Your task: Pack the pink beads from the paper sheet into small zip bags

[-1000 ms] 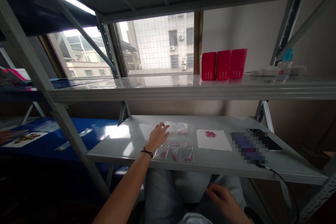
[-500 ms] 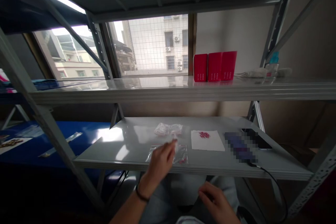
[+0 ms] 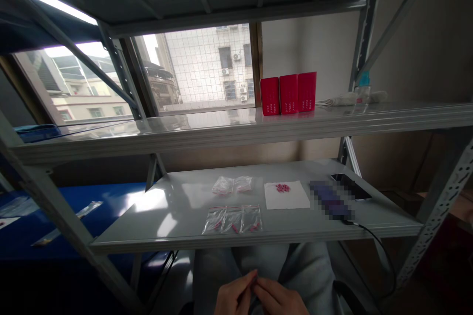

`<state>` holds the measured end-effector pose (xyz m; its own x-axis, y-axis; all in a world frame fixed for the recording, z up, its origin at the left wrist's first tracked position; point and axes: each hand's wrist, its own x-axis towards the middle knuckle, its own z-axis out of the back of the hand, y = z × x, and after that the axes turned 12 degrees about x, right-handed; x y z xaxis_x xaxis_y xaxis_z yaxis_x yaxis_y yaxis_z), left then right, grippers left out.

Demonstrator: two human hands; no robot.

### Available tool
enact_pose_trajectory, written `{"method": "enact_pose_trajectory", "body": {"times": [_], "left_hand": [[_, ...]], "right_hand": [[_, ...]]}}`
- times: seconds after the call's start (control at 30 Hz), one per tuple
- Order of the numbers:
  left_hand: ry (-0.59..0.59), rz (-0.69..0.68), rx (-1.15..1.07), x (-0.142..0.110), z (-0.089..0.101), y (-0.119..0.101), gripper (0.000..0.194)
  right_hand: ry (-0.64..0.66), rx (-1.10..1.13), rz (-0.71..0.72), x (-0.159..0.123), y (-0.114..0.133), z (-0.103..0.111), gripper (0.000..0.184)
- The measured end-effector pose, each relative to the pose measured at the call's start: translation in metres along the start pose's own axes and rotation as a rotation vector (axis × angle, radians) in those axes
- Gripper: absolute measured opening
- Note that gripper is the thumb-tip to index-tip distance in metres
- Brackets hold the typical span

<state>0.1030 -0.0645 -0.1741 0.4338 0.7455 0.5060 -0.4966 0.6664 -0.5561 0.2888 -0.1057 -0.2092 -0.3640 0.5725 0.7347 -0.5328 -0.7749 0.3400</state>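
My left hand (image 3: pixel 235 296) and my right hand (image 3: pixel 279 299) are at the bottom of the view, low over my grey trousers (image 3: pixel 258 266), fingertips meeting. A small thin item seems pinched between them; its details are too small to tell. Below the shelf edge, neither hand touches the shelf (image 3: pixel 177 221). On it lie a row of transparent zip bags (image 3: pixel 232 220) with pink pieces inside, two small bundled bags (image 3: pixel 228 185), and a white paper sheet (image 3: pixel 286 195) with a heap of small pink pieces.
A phone (image 3: pixel 351 186) and a pixelated object (image 3: pixel 330 200) with a black cable (image 3: pixel 373 241) sit right on the shelf. Red boxes (image 3: pixel 288 94) stand on the shelf above. Steel uprights frame the shelves; a blue table (image 3: pixel 74 206) lies left.
My left hand has drawn back from above the bags, down toward my lap, and now meets my right hand. The whole view has shifted, with the shelves lower-left in the picture.
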Motion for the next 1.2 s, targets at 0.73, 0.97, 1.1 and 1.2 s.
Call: {"method": "enact_pose_trajectory", "body": {"times": [0.73,0.97,1.1,1.2], "left_hand": [[0.363,0.019,-0.017,-0.01,0.016,0.007,0.063],[0.498,0.016,-0.078,-0.003,0.023,0.002,0.08],[0.49,0.097,-0.066,-0.007,0.02,0.001,0.082],[0.488,0.132,-0.062,-0.011,0.017,0.005,0.084]], "right_hand": [[0.412,-0.056,-0.04,-0.006,-0.006,0.028,0.022],[0.557,0.145,-0.116,0.014,0.011,0.071,0.025],[0.507,0.144,-0.138,0.016,0.014,0.072,0.022],[0.502,0.128,-0.119,0.018,0.015,0.073,0.023]]}}
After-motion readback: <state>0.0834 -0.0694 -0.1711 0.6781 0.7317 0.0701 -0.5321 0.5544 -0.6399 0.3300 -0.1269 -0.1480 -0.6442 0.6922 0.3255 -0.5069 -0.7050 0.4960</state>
